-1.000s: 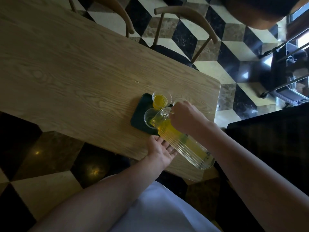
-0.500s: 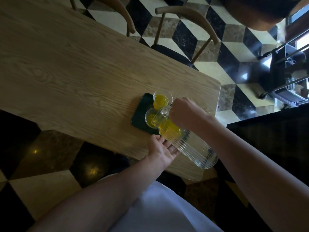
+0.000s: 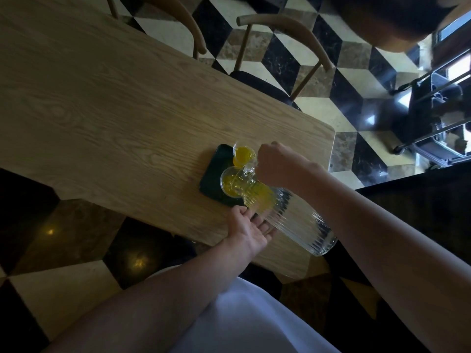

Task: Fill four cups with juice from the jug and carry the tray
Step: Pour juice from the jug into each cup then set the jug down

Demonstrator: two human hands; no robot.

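- Head view, centre of the frame: a dark green tray [image 3: 212, 171] lies on the wooden table [image 3: 102, 105], close to the table's lower-right end and near the edge that runs toward the person.
- Two clear cups show on the tray. The upper cup [image 3: 244, 153], at the tray's upper right corner, holds yellow juice nearly to its rim. The lower cup [image 3: 230, 185], just below it, holds a shallower pool of yellow juice.
- Any further cups are hidden behind the jug and hand, so I cannot tell how many stand there.
- The ribbed glass jug [image 3: 293, 220] is tilted steeply, its spout over the lower cup and its base up toward the lower right of the frame. The yellow juice inside has gathered at the spout end; the rest of the body looks clear.
- The right hand [image 3: 277, 165], right of the cups, has its fingers curled tight around the jug's neck or handle; the exact part gripped is hidden by the hand itself.
- The left hand [image 3: 251, 226], just below the tray, rests on the table with its fingers straight and slightly spread, fingertips at the tray's lower edge and partly under the jug's body. Whether they touch the jug I cannot tell.
- Upper part of the frame: two wooden chairs [image 3: 285, 29] stand at the table's far side on a black, cream and brown patterned floor [image 3: 356, 118].
- Bottom centre: a white garment [image 3: 242, 319] on the person shows between the forearms.
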